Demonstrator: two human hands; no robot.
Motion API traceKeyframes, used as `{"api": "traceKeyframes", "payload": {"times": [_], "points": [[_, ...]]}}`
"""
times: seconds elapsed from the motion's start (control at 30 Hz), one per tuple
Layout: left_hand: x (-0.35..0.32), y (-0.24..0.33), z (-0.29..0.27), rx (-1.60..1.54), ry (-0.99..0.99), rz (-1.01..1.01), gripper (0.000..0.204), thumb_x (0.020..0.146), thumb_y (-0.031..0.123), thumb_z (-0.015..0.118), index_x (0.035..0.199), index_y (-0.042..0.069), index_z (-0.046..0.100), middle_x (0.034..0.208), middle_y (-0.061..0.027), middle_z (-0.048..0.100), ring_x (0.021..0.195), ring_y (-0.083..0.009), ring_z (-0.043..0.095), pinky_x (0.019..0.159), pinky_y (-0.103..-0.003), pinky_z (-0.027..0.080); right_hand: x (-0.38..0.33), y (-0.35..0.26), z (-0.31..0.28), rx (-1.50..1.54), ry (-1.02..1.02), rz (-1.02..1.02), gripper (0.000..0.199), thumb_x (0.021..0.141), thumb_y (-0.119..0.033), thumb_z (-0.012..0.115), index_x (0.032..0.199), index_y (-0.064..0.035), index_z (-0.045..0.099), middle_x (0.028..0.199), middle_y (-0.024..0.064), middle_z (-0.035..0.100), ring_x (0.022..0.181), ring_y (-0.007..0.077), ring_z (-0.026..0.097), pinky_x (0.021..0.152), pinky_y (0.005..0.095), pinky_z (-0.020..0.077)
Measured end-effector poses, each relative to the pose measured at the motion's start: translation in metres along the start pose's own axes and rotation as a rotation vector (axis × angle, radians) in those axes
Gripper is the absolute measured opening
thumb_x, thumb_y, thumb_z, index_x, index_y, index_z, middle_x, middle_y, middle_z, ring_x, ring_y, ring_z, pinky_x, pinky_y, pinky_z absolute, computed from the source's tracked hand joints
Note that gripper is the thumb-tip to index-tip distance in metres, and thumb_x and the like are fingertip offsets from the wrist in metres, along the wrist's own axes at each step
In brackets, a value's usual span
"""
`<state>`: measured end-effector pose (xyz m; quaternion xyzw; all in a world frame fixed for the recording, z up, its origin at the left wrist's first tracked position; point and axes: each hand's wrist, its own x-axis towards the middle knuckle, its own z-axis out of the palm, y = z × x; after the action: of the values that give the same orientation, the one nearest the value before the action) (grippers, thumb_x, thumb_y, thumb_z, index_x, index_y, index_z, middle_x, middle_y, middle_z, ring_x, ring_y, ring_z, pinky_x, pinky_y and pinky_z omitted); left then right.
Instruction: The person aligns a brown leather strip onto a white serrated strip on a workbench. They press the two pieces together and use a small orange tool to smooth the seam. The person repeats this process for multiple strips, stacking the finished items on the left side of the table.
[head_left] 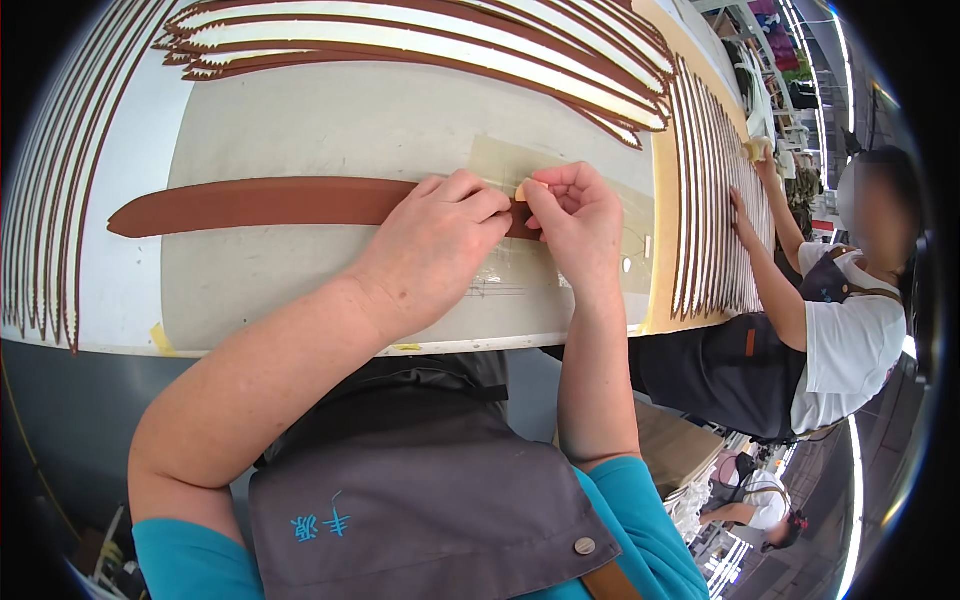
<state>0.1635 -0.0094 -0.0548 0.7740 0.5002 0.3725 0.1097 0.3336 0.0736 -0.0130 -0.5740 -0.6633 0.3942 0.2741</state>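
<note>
A long brown leather-like strip (pixel 270 205) lies flat across the grey mat, its left end tapering to a rounded point. My left hand (pixel 445 225) rests over its right part, fingers bent together and pressing on the strip beside its right end. Close by, my right hand (pixel 577 215) pinches a small cream-coloured piece (pixel 525 190) between thumb and forefinger, just above that end. The fingers partly cover the end, so its shape cannot be made out. Beneath both hands runs a pale, translucent sheet or tape (pixel 500 150) on the mat.
Behind the mat (pixel 330 120) lies a pile of brown-edged strips with white faces (pixel 430 45). More strips stand in rows at the left (pixel 70 150) and on a tan board (pixel 660 230) at the right. A co-worker (pixel 800 290) reaches over the right-hand row. The table edge (pixel 200 352) runs before me.
</note>
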Motion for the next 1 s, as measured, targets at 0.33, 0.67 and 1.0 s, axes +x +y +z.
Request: {"api": "traceKeyframes", "payload": {"times": [0.33, 0.67, 1.0], "points": [[0.000, 0.000, 0.000, 0.026, 0.005, 0.009, 0.023, 0.087, 0.005, 0.062, 0.106, 0.001, 0.074, 0.118, -0.0051, 0.068, 0.116, -0.0228, 0.058, 0.102, -0.038, 0.049, 0.000, 0.020, 0.005, 0.013, 0.050, -0.136, 0.012, 0.091, -0.006, 0.077, 0.095, 0.0006, 0.068, 0.078, 0.0039, 0.069, 0.066, 0.0065, 0.063, 0.060, 0.0229, 0.0545], [0.001, 0.000, -0.001, -0.010, -0.007, -0.003, 0.023, 0.087, 0.006, 0.061, 0.107, 0.001, 0.073, 0.118, -0.0044, 0.067, 0.116, -0.0231, 0.057, 0.102, -0.039, 0.049, -0.005, 0.011, 0.003, 0.125, 0.067, -0.051, 0.011, 0.092, -0.005, 0.077, 0.095, 0.0010, 0.068, 0.081, 0.0035, 0.070, 0.067, 0.0066, 0.064, 0.061, 0.0230, 0.0541], [0.002, 0.000, 0.000, 0.009, -0.019, -0.004, 0.024, 0.087, 0.004, 0.062, 0.108, 0.001, 0.072, 0.119, -0.0049, 0.067, 0.117, -0.0235, 0.057, 0.104, -0.039, 0.048, -0.006, 0.013, 0.003, 0.195, 0.085, -0.067, 0.010, 0.093, -0.004, 0.077, 0.095, -0.0008, 0.068, 0.082, 0.0014, 0.070, 0.069, 0.0049, 0.063, 0.062, 0.0218, 0.0528]]}}
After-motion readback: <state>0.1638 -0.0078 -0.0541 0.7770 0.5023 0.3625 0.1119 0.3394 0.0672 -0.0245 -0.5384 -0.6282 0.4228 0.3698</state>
